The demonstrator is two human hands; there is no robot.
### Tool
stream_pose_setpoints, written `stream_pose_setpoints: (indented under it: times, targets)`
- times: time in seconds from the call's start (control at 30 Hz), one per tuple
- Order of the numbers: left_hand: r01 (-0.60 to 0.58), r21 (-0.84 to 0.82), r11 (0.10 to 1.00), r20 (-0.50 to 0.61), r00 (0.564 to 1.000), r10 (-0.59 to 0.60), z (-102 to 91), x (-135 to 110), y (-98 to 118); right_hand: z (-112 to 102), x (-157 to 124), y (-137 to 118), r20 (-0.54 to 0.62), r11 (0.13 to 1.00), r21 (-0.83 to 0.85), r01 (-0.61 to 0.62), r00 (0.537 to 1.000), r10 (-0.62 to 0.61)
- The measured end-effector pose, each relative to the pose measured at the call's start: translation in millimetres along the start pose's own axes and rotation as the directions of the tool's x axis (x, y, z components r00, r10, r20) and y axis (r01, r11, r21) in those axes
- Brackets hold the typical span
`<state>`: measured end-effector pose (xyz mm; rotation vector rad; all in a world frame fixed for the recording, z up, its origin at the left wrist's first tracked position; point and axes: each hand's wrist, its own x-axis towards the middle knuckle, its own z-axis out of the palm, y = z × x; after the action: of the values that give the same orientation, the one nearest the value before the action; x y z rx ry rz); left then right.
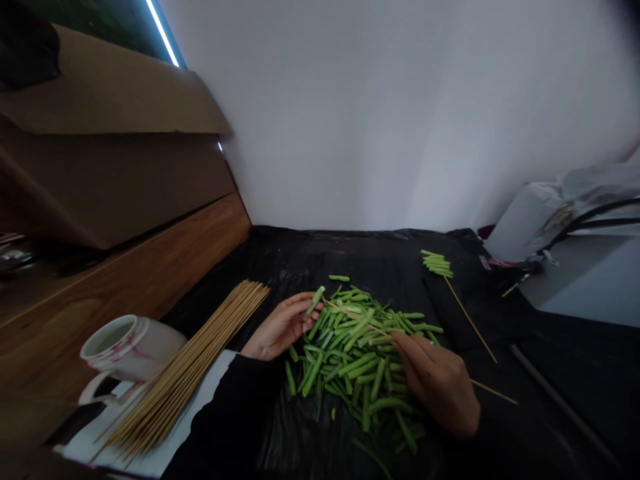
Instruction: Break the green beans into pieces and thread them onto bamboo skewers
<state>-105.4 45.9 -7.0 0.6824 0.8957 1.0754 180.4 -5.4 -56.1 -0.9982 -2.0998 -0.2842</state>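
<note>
Between the fingertips of my left hand is a cut piece of green bean, held tilted above the left side of a pile. My right hand is closed around a thin bamboo skewer. The skewer's tip is close to the bean piece; whether it touches, I cannot tell. Its other end sticks out behind my right hand. Below both hands spreads a heap of cut green beans on black plastic sheeting. One loose bean piece lies just beyond the heap.
A loaded skewer with several bean pieces lies at the right. On the left, a bundle of bamboo skewers leans by a white mug tipped on its side. A cardboard box stands behind; a white container sits far right.
</note>
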Motion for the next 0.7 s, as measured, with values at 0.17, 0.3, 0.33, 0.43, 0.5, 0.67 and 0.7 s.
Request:
stream_pose_setpoints:
  times: [0.17, 0.3, 0.33, 0.43, 0.5, 0.67, 0.7]
  targets:
    - [0.02, -0.11, 0.994, 0.034, 0.999, -0.016, 1.6, 2, -7, 1, 0, -1, 0.007, 1.0, 0.007, -0.002, 1.0, 0.002]
    - [-0.014, -0.124, 0.992, 0.022, 1.0, 0.017, 1.8, 2, -10, 1, 0, -1, 0.008, 1.0, -0.004, -0.008, 1.0, 0.008]
    - [-0.021, -0.129, 0.991, 0.017, 1.0, 0.023, 2.1, 2, -11, 1, 0, -1, 0.011, 1.0, -0.009, -0.008, 1.0, 0.008]
    - [-0.034, -0.141, 0.989, 0.013, 0.999, 0.036, 2.7, 2, -12, 0, 1, -1, 0.008, 1.0, -0.013, -0.004, 1.0, 0.004]
    - [-0.042, -0.144, 0.989, 0.012, 0.999, 0.044, 2.3, 3, -12, 0, 1, -1, 0.008, 1.0, -0.012, -0.001, 1.0, 0.001]
    - [-0.058, -0.124, 0.991, 0.009, 0.998, 0.059, 0.9, 4, -14, 0, 1, -2, 0.016, 1.0, -0.014, -0.01, 1.0, 0.01]
    - [-0.058, -0.125, 0.99, 0.009, 0.998, 0.06, 0.9, 4, -15, 0, 1, -2, 0.016, 1.0, -0.015, -0.009, 1.0, 0.009]
